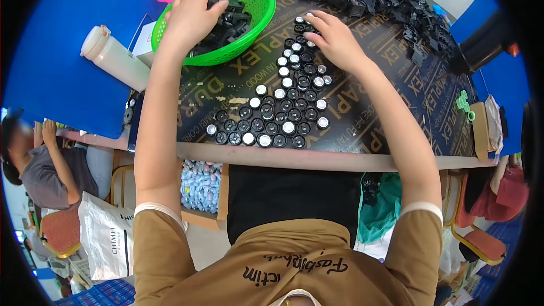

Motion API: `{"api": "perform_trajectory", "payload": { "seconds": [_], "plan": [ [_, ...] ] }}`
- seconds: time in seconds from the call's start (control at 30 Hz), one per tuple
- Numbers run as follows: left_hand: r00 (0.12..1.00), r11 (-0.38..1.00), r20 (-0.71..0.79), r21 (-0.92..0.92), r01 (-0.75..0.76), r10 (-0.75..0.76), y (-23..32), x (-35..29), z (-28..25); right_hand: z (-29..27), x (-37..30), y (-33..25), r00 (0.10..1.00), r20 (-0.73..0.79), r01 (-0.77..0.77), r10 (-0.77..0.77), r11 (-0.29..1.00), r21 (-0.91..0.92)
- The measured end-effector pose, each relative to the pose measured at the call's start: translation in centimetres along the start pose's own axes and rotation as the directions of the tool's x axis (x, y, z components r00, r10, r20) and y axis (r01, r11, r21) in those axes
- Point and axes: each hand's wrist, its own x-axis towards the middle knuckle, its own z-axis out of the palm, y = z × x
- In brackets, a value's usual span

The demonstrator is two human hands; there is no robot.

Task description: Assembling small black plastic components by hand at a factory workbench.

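On our table (354, 118) lie black wheels (290, 103) and white round pieces (288, 128); at their far end our right hand (334, 41) curls partly open over some, its grip unclear to us; our left hand (192, 20), thumb and fingers apart, hovers over the green basket (226, 55) of black parts (231, 27)

Brown short-sleeved shirt (345, 243), white sleeve trim (422, 208), black lettering (294, 262)
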Motion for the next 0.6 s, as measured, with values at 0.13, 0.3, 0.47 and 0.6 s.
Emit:
{"api": "perform_trajectory", "payload": {
  "seconds": [0.13, 0.3, 0.47, 0.6],
  "plan": [
    [0.941, 0.953, -0.255, -0.148, -0.265, 0.222, 4.2, 0.6, -0.3, 4.3, 3.8, 3.0, 0.953, 0.218, -0.169, 0.209, 0.967, -0.189],
    [0.955, 0.750, 0.000, -0.618, -0.234, 0.298, 10.4, 0.1, -1.2, 3.0, 1.8, 2.9, 0.935, 0.350, -0.089, 0.058, 0.993, 0.073],
    [0.881, 0.770, 0.113, -0.544, -0.332, 0.460, 15.9, 3.4, 4.5, -1.2, -5.5, 0.4, 0.971, 0.235, 0.027, -0.055, 0.992, 0.122],
    [0.925, 0.894, 0.076, -0.298, -0.336, 0.373, 19.4, 9.2, 12.3, -3.0, -8.3, -2.0, 0.984, 0.172, -0.052, 0.045, 0.998, 0.038]
  ]
}}
